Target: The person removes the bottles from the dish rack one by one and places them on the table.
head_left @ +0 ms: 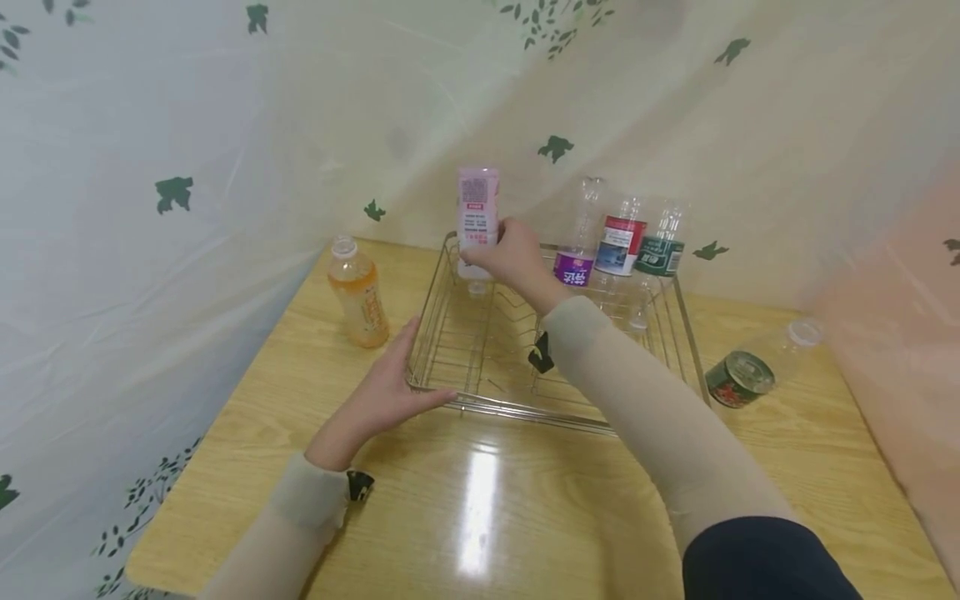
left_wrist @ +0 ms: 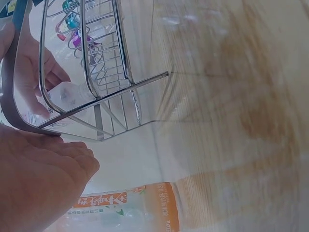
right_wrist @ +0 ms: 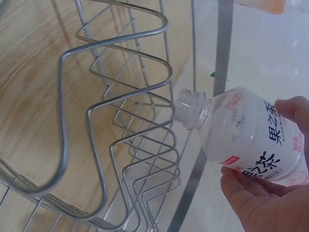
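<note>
My right hand [head_left: 513, 254] grips an uncapped clear plastic bottle with a pink-and-white label [head_left: 477, 208]. The bottle is upside down, its neck low at the rack's back left. In the right wrist view the bottle's mouth [right_wrist: 186, 110] is right at the wavy wires. A metal wire rack [head_left: 510, 408] sits on the table. At its front left corner my left hand [head_left: 382, 387] rests with thumb and fingers spread along the two rails. Bottles with purple [head_left: 573, 268], red-and-white [head_left: 621, 246] and green [head_left: 660, 255] labels stand upside down at the rack's back right.
Left of the rack stands an orange-labelled bottle [head_left: 360, 296], close to my left hand. A clear bottle with a dark green label [head_left: 738, 382] is on the table to the right. A leaf-patterned curtain [head_left: 420, 108] hangs behind the wooden table [head_left: 405, 517].
</note>
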{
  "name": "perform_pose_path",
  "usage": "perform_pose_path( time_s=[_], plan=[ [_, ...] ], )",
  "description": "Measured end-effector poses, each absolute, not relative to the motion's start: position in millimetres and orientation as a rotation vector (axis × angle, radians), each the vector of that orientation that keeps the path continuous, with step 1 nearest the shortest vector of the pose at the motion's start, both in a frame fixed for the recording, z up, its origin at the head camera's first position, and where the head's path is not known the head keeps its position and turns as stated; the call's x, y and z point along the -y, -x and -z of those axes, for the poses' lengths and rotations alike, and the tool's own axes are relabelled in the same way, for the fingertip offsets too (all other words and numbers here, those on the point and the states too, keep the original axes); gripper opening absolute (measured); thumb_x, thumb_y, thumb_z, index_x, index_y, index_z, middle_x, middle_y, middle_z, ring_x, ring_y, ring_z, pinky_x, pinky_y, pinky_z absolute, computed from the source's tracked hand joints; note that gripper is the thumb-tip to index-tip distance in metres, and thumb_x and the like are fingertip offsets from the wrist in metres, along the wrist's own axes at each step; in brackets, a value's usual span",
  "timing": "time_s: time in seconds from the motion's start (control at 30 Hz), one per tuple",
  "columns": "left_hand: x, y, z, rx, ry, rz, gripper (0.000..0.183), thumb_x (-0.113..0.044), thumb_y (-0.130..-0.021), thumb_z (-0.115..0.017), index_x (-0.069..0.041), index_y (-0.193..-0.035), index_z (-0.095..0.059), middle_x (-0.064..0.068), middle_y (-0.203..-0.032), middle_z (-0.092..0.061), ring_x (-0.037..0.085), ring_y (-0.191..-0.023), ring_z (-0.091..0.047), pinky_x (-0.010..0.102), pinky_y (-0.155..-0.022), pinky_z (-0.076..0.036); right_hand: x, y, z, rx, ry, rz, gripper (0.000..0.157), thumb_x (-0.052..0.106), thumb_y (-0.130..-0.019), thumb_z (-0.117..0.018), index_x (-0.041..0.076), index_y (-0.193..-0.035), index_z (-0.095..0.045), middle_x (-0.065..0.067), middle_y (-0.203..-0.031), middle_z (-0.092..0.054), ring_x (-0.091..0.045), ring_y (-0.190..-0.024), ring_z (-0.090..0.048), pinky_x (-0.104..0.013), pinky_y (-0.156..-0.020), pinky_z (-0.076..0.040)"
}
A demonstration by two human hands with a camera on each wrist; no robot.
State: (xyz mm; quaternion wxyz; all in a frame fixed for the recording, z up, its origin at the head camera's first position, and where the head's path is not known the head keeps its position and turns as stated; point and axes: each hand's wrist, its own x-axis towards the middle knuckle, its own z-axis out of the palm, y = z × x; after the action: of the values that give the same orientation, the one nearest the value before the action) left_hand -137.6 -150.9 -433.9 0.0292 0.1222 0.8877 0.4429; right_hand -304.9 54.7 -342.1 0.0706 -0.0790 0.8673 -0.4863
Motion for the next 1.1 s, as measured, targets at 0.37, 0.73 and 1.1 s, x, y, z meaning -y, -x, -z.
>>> perform_pose_path(
  time_s=[0.37, 0.73, 1.1],
  plan=[
    [151.7, 138.2, 434.3, -2.744, -0.383, -1.367, 0.128, -0.063, -0.077, -0.081, -0.01, -0.164, -0.006, 0.012, -0.168, -0.01, 0.031, -0.151, -0.014, 0.051, -0.12, -0.018, -63.3, 295.1, 334.9, -2.587, 0.26, 1.507, 0.06, 0.029, -0.083, -0.085, 0.006, -0.13, -0.056, -0.006, -0.11, -0.065, -0.021, -0.094, -0.067, -0.032, -0.076, -0.06],
    [150.5, 137.0, 433.2, -2.744, -0.375, -1.354, 0.127, -0.064, -0.077, -0.081, -0.009, -0.164, -0.006, 0.012, -0.168, -0.009, 0.032, -0.151, -0.014, 0.053, -0.12, -0.019, -79.6, 285.1, 332.6, -2.606, 0.259, 1.528, 0.06, 0.027, -0.083, -0.085, 0.008, -0.13, -0.054, -0.005, -0.112, -0.064, -0.021, -0.097, -0.066, -0.034, -0.077, -0.06],
    [149.8, 136.0, 433.6, -2.749, -0.369, -1.343, 0.128, -0.066, -0.076, -0.08, -0.012, -0.164, -0.005, 0.012, -0.168, -0.01, 0.033, -0.151, -0.015, 0.055, -0.119, -0.02, -89.9, 268.1, 324.4, -2.657, 0.353, 1.515, 0.06, 0.028, -0.083, -0.086, 0.006, -0.129, -0.055, -0.005, -0.111, -0.064, -0.021, -0.096, -0.066, -0.035, -0.079, -0.06]
  ],
)
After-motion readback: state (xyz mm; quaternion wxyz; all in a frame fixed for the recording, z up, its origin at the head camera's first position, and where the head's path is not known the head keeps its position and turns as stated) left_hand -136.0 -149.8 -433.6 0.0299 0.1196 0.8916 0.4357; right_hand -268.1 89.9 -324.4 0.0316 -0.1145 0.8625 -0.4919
